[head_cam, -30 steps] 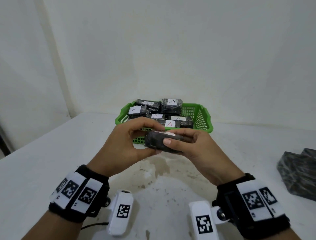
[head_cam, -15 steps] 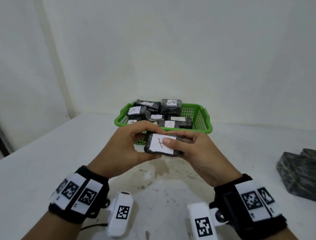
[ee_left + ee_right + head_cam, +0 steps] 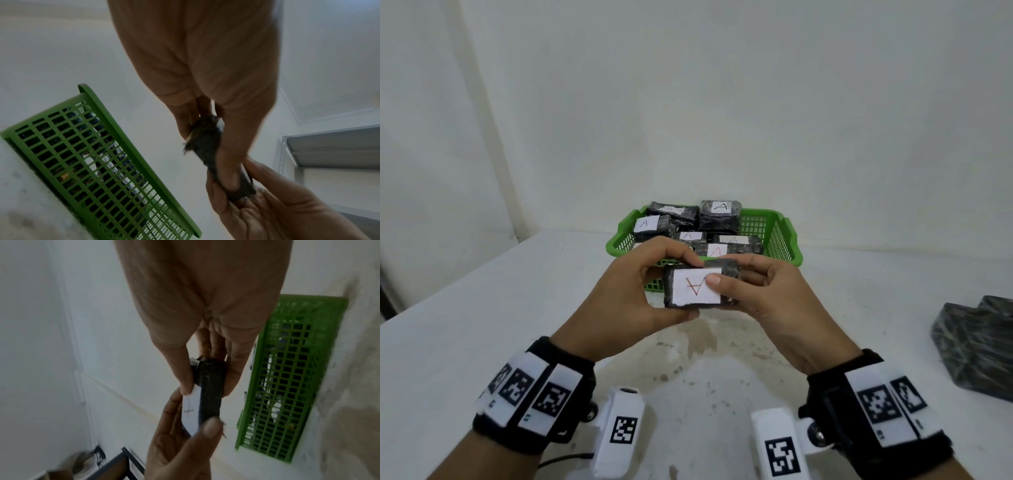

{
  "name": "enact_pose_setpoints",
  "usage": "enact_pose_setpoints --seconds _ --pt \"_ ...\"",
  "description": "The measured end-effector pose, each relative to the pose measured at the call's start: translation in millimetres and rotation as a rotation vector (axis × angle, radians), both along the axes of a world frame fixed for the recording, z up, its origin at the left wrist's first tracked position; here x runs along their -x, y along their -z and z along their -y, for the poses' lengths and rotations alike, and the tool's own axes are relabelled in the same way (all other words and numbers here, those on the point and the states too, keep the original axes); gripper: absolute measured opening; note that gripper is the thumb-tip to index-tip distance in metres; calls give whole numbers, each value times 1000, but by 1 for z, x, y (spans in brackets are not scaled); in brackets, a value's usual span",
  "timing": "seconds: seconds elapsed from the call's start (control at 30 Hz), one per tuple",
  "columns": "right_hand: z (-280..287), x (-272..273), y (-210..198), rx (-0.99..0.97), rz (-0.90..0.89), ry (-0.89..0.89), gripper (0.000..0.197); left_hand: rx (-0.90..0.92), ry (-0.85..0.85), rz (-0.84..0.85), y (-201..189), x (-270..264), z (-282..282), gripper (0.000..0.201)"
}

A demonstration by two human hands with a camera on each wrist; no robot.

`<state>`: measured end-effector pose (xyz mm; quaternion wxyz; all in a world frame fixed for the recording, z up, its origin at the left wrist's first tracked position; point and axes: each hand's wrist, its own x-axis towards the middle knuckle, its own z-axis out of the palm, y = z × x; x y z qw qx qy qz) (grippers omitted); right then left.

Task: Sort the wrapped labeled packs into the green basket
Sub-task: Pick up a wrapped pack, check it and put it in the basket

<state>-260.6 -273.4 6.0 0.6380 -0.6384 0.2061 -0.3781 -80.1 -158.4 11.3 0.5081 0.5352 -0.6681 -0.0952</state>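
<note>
Item: one dark wrapped pack point(image 3: 700, 287), white label point(image 3: 697, 286) facing the head camera, a red "A" on it reading upside down; held in the air above the white surface point(image 3: 482, 308), just in front of the green basket point(image 3: 787, 240). Left hand point(image 3: 630, 298): fingers curled over the pack's top left edge, thumb under it, pinching its left end. Right hand point(image 3: 767, 298): thumb pressed on the label's right part, fingers curled behind the pack, pinching its right end. Green basket: slotted walls, on the surface near the back wall; holds several dark wrapped packs point(image 3: 719, 216), labels marked "A" facing up, some stacked above the rim. Further dark wrapped packs point(image 3: 976, 346): on the surface at the far right, well apart from the basket; no labels visible. Wrists: black bands carrying white marker tags
</note>
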Motion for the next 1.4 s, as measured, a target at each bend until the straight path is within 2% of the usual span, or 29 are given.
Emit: enact_pose_setpoints --seconds 0.1,0.17,0.23,0.33,0.43,0.5,0.6,0.8,0.9,1.03,1.4 --pt "-2 2 -2 191 -45 23 38 -25 17 17 -1 2 -2 67" --pt "-5 2 -3 242 -42 19 39 0 -5 25 -1 2 -1 58" --pt "-6 1 -4 215 1 27 45 11 -41 -2 -2 2 0 46" --pt "-4 -1 -2 84 66 31 48 20 -69 -93 -3 0 0 44" --pt "-4 -2 -3 -71 61 -90 50 30 -3 -133 -4 3 -2 44" --pt "-7 -1 -4 -104 13 -187 52 30 35 -119 -3 7 -1 43" --pt "-10 0 -5 -110 9 -232 52 49 38 -81 -2 9 -1 42" --pt "-7 0 -4 -29 -106 -168 46 89 -44 34 0 7 0 36" --pt "-3 1 -3 -61 -116 -156 54 96 -61 41 -2 6 -2 36" --pt "-1 -1 0 -75 -89 -133 44 92 -45 66 -3 9 -2 36" --pt "0 0 -3 -50 -136 -136 72 95 -88 71 -2 7 -1 34"
